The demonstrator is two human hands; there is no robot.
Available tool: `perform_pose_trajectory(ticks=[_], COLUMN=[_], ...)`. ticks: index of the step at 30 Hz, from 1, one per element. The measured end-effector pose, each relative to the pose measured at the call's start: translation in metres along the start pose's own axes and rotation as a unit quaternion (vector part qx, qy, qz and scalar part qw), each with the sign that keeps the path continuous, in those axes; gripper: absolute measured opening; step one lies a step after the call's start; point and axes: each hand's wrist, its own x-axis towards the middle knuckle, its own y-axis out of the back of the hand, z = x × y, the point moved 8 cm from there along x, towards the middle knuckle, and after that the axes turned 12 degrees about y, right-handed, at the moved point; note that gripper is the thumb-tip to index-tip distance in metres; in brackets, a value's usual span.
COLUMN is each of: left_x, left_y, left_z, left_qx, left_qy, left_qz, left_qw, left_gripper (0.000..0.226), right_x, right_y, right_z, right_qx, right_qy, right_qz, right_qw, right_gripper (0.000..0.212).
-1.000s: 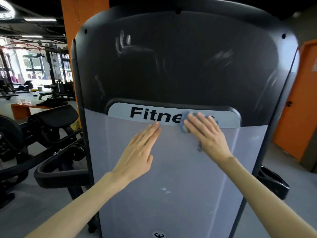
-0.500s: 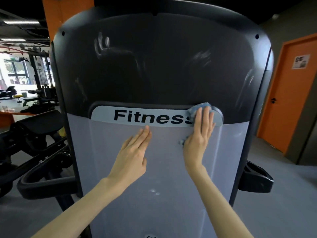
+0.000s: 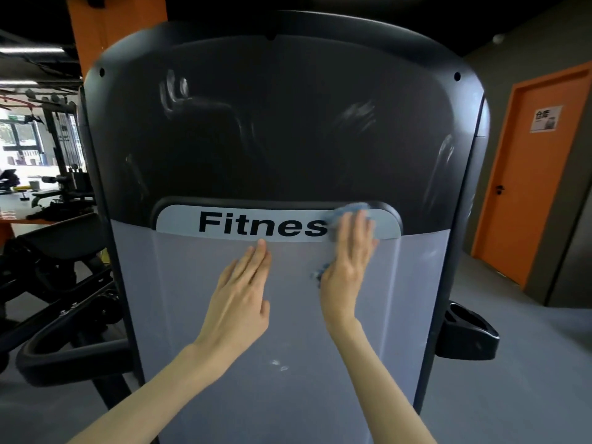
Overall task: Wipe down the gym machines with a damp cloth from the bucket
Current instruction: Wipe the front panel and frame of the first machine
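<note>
Fingers (image 3: 350,229) straight, the right hand (image 3: 347,267) presses a crumpled blue cloth (image 3: 354,208) on the right end of the grey label strip (image 3: 179,219) (motion-blurred); the left hand (image 3: 240,302) lies flat-fingered, centred on the pale grey machine panel (image 3: 288,395).

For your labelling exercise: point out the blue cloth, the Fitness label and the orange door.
blue cloth (image 3: 355,207), head view, bunched top edge.
Fitness label (image 3: 176,220), head view, bare left end.
orange door (image 3: 528,219), head view, middle panel.

The left hand (image 3: 238,299) lies flat on the machine panel (image 3: 288,395), barring a sweep leftward under the label (image 3: 256,224). Below it the grey face runs unbroken; past the right edge a black holder (image 3: 467,334) juts out.
</note>
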Motion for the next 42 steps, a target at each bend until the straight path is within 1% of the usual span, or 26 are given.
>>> perform_pose_trajectory(ticks=[2, 3, 4, 5, 6, 8, 10, 14, 15, 16, 18, 19, 20, 21, 22, 24, 26, 27, 28, 29, 32, 33, 35, 37, 40, 42], left_x=[-0.005, -0.008, -0.009, -0.010, -0.008, -0.003, 0.003, 0.012, 0.013, 0.013, 0.013, 0.013, 0.013, 0.013, 0.013, 0.013, 0.013, 0.013, 0.012, 0.012, 0.013, 0.013, 0.014, 0.014, 0.013, 0.012], left_y=[-0.002, -0.004, -0.006, -0.008, -0.010, -0.016, -0.024, -0.042, -0.045, -0.047, -0.048, -0.049, -0.049, -0.049, -0.049, -0.048, -0.049, -0.049, -0.050, -0.050, -0.051, -0.051, -0.051, -0.051, -0.052, -0.051], left_z=[0.007, 0.012, 0.018, 0.024, 0.032, 0.051, 0.068, 0.080, 0.080, 0.079, 0.080, 0.080, 0.080, 0.080, 0.080, 0.081, 0.081, 0.082, 0.082, 0.082, 0.081, 0.081, 0.081, 0.081, 0.082, 0.082], left_qx=[-0.013, -0.019, -0.025, -0.029, -0.030, -0.017, -0.011, -0.007, -0.007, -0.008, -0.008, -0.007, -0.006, -0.007, -0.008, -0.004, 0.006, 0.007, 0.004, -0.003, -0.013, -0.011, -0.008, -0.006, 0.004, 0.011], left_qy=[0.011, 0.005, -0.008, -0.028, -0.050, -0.090, -0.109, -0.103, -0.100, -0.100, -0.100, -0.100, -0.101, -0.101, -0.102, -0.103, -0.103, -0.103, -0.103, -0.103, -0.103, -0.104, -0.106, -0.107, -0.109, -0.112], left_qz=[0.002, 0.002, 0.004, 0.006, 0.006, 0.009, 0.006, -0.012, -0.013, -0.014, -0.013, -0.009, -0.007, -0.009, -0.011, -0.011, -0.013, -0.014, -0.017, -0.019, -0.021, -0.019, -0.020, -0.019, -0.009, -0.004], left_qw=[1.000, 1.000, 1.000, 0.999, 0.998, 0.996, 0.994, 0.995, 0.995, 0.995, 0.995, 0.995, 0.995, 0.995, 0.995, 0.995, 0.995, 0.995, 0.995, 0.994, 0.994, 0.994, 0.994, 0.994, 0.994, 0.994], left_gripper=[0.085, 0.086, 0.086, 0.085, 0.086, 0.087, 0.088, 0.100, 0.102, 0.103, 0.105, 0.105, 0.105, 0.105, 0.105, 0.105, 0.105, 0.106, 0.106, 0.107, 0.105, 0.104, 0.104, 0.103, 0.104, 0.103], right_x=[-0.011, -0.012, -0.011, -0.009, -0.010, -0.028, -0.057, -0.091, -0.081, -0.063, -0.019, -0.004, 0.004, 0.003, -0.006, -0.040, -0.076, -0.084, -0.082, -0.070, -0.006, 0.010, 0.013, -0.021, -0.104, -0.133], right_y=[-0.009, -0.006, 0.000, 0.009, 0.021, 0.036, 0.041, 0.043, 0.041, 0.039, 0.038, 0.038, 0.039, 0.040, 0.043, 0.049, 0.049, 0.047, 0.045, 0.045, 0.045, 0.045, 0.044, 0.047, 0.055, 0.052], right_z=[-0.021, -0.013, 0.006, 0.031, 0.057, 0.094, 0.109, 0.129, 0.130, 0.125, 0.108, 0.103, 0.107, 0.119, 0.135, 0.169, 0.190, 0.193, 0.192, 0.185, 0.143, 0.132, 0.131, 0.151, 0.175, 0.177], right_qx=[0.003, -0.001, -0.003, -0.002, 0.009, 0.037, 0.046, 0.097, 0.108, 0.112, 0.114, 0.109, 0.094, 0.080, 0.067, 0.053, 0.059, 0.065, 0.072, 0.081, 0.094, 0.092, 0.077, 0.065, 0.064, 0.080], right_qy=[0.181, 0.221, 0.202, 0.131, 0.022, -0.182, -0.285, -0.428, -0.433, -0.405, -0.279, -0.227, -0.206, -0.222, -0.268, -0.401, -0.527, -0.561, -0.565, -0.539, -0.354, -0.296, -0.258, -0.317, -0.470, -0.552], right_qz=[-0.093, -0.109, -0.100, -0.070, -0.024, 0.064, 0.104, 0.144, 0.149, 0.149, 0.149, 0.155, 0.167, 0.186, 0.213, 0.263, 0.264, 0.247, 0.236, 0.234, 0.233, 0.227, 0.216, 0.235, 0.316, 0.326], right_qw=[0.979, 0.969, 0.974, 0.989, 0.999, 0.980, 0.952, 0.887, 0.882, 0.895, 0.942, 0.955, 0.960, 0.954, 0.937, 0.876, 0.806, 0.788, 0.788, 0.805, 0.901, 0.923, 0.939, 0.916, 0.822, 0.763], right_gripper=[0.087, 0.080, 0.082, 0.090, 0.097, 0.093, 0.079, 0.069, 0.062, 0.057, 0.052, 0.051, 0.051, 0.050, 0.051, 0.051, 0.048, 0.048, 0.049, 0.050, 0.049, 0.049, 0.052, 0.054, 0.055, 0.048])
